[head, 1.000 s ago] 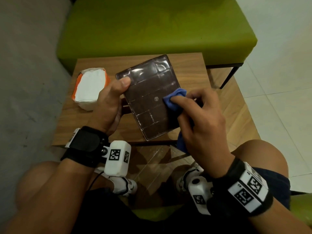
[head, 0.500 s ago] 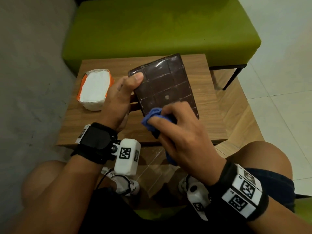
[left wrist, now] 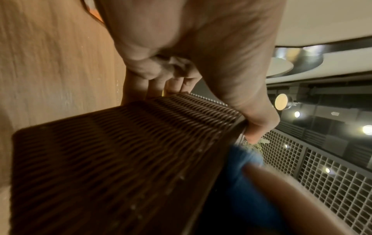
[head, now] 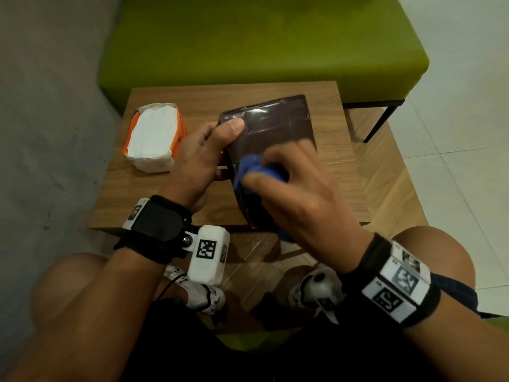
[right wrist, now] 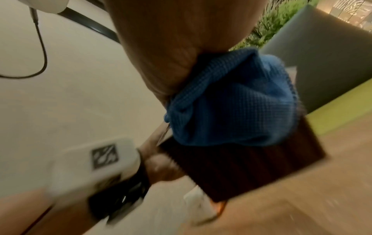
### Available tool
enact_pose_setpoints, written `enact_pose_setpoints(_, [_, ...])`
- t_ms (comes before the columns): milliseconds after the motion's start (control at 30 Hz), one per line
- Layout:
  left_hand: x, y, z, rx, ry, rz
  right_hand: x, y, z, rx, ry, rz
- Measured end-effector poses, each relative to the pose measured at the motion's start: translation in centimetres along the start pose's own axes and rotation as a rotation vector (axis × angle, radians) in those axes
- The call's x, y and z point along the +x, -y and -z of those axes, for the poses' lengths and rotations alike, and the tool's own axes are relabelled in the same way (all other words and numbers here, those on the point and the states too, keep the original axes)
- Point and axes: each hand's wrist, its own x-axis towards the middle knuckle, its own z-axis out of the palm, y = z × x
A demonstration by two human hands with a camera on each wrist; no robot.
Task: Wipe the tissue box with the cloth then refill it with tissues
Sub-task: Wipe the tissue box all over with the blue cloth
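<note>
The dark brown tissue box (head: pixel 271 125) stands tilted on the small wooden table (head: pixel 338 172), its smooth panelled face turned up. Its woven side (left wrist: pixel 112 151) shows in the left wrist view. My left hand (head: pixel 209 150) grips the box's left edge, thumb on the top face. My right hand (head: pixel 283 172) holds a bunched blue cloth (head: pixel 254 168) pressed against the near part of that face; the same cloth (right wrist: pixel 231 105) shows in the right wrist view. A white tissue pack in an orange wrapper (head: pixel 154 137) lies to the left on the table.
A green upholstered bench (head: pixel 261 45) stands right behind the table. A grey wall lies to the left, white floor tiles to the right. My knees and shoes sit under the table's near edge.
My right hand with the blue cloth has moved from the box's right edge to its near left part. The left hand has kept its grip while the box turned more upright.
</note>
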Motion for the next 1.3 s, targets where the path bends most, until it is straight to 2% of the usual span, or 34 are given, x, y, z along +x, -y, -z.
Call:
enact_pose_setpoints(67, [0.0,0.0,-0.5,0.038,0.041,0.026,2.0,-0.6,0.7,-0.021,-0.077,0.006])
enact_pose_setpoints(133, [0.0,-0.2,-0.5,0.042,0.049,0.024,2.6,-0.7,1.0,-0.032,-0.074,0.045])
enact_pose_setpoints(300, [0.0,0.1,0.1,0.004,0.048,0.025,0.7,-0.8,0.9,-0.022,0.152,0.196])
enact_pose_setpoints(367, [0.1,0.4,-0.1,0.001,0.075,0.034,1.5,-1.4,1.1,-0.008,0.096,0.153])
enact_pose_setpoints(433, [0.1,0.3,-0.3,0.021,0.077,0.024,2.8,-2.0,1.2,0.003,-0.024,0.093])
enact_pose_setpoints(500, [0.2,0.1,-0.2,0.014,0.067,0.001,2.9,-1.7,1.1,0.000,-0.052,0.087])
enact_pose_setpoints(633, [0.1,-0.2,0.6,-0.079,0.010,-0.024,-0.6,-0.2,0.4,0.037,0.172,0.153])
enact_pose_setpoints(700, [-0.1,-0.1,0.8,-0.096,0.014,-0.015,-1.5,-1.0,0.5,0.028,0.155,0.114])
enact_pose_setpoints(833, [-0.3,-0.2,0.2,-0.080,0.018,-0.027,-1.1,-1.8,0.4,0.025,-0.163,-0.201])
enact_pose_setpoints(867, [-0.3,-0.2,0.1,-0.089,0.002,-0.032,-1.4,-1.1,0.2,0.015,-0.167,-0.216])
enact_pose_setpoints(1000, [-0.4,0.1,0.5,-0.129,-0.016,-0.032,-3.4,0.6,-0.3,0.046,0.006,-0.109])
enact_pose_setpoints(1033, [-0.5,0.3,0.5,-0.133,-0.014,-0.027,-3.4,0.1,-0.2,0.029,-0.006,-0.138])
enact_pose_setpoints(1167, [-0.8,0.3,-0.1,-0.160,-0.031,-0.054,-2.4,-0.1,-0.2,-0.001,-0.215,-0.355])
enact_pose_setpoints(1300, [-0.7,-0.3,-0.1,-0.164,-0.070,-0.093,-3.2,2.1,-1.4,-0.030,-0.067,-0.194])
